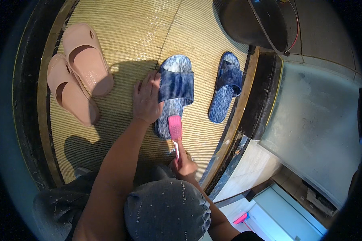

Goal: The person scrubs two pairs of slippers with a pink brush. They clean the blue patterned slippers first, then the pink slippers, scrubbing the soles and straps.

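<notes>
A blue slipper (176,86) with a marbled white-and-blue footbed lies on the ribbed yellow floor in front of me, its toe pointing away. My left hand (147,98) holds its left side, thumb over the footbed edge and fingers along the strap. In my right hand (185,165) is a pink brush (175,127), gripped by its handle. The brush head rests on the heel part of the footbed; its bristles are hidden underneath. The matching blue slipper (225,88) lies apart to the right, tilted toward its side.
Two pink slippers (86,60) lie together at the left, one partly against the other. A dark bucket (253,24) with a wire handle stands at the far right. Dark raised edging (265,94) bounds the floor on the right, beside a frosted panel (313,120).
</notes>
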